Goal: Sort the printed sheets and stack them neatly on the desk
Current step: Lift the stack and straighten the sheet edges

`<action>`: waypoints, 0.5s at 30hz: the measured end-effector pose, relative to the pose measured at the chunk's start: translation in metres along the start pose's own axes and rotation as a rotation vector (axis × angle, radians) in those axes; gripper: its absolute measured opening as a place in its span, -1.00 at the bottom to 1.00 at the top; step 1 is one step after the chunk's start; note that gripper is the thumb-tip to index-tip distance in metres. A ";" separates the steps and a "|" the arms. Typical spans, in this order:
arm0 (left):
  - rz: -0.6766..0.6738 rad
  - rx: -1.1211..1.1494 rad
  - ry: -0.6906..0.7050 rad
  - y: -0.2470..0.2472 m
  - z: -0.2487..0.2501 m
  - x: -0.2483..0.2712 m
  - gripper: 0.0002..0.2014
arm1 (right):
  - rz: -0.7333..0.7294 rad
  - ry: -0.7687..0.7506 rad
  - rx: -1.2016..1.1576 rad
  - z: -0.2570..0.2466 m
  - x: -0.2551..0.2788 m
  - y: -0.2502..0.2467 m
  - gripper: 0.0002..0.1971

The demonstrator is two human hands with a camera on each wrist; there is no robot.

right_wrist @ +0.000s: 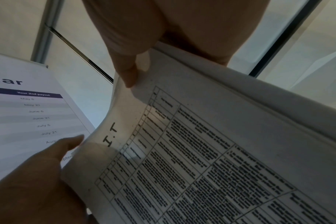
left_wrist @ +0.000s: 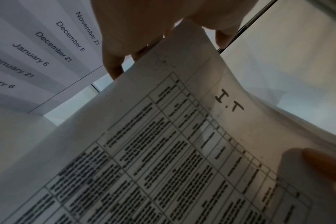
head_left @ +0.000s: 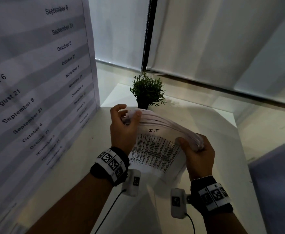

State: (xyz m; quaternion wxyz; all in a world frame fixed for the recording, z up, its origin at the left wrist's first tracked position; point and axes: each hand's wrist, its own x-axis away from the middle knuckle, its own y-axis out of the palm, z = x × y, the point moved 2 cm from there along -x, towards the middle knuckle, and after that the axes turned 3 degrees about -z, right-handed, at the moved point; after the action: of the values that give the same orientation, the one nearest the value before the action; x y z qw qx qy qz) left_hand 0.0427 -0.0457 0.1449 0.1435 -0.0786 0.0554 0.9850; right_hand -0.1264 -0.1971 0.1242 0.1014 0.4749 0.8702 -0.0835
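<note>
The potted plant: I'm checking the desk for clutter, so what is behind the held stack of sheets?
Behind the stack of sheets, gripped by the left hand and right hand, a small potted plant stands on the desk. The stack hides its pot's base.

- White printed sheets (head_left: 157,149), gridded with dense black text, "I.T" in black at top.
- Left of the sheets: white calendar poster (head_left: 37,73), banded in pale grey stripes, dark grey dates, a dark blue header bar.
- Behind the sheets: green plant (head_left: 146,90), black pot.
- Below the sheets: black wristbands (head_left: 111,164), black-and-white square markers.
</note>
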 end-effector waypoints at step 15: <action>0.044 -0.057 0.027 0.000 -0.008 -0.006 -0.77 | 0.002 -0.010 -0.018 0.000 -0.001 0.001 -0.73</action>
State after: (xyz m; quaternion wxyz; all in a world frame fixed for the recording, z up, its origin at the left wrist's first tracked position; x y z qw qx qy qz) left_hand 0.0492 -0.0483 0.1381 0.1190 -0.0947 0.0312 0.9879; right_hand -0.1253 -0.1970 0.1246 0.1098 0.4746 0.8698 -0.0780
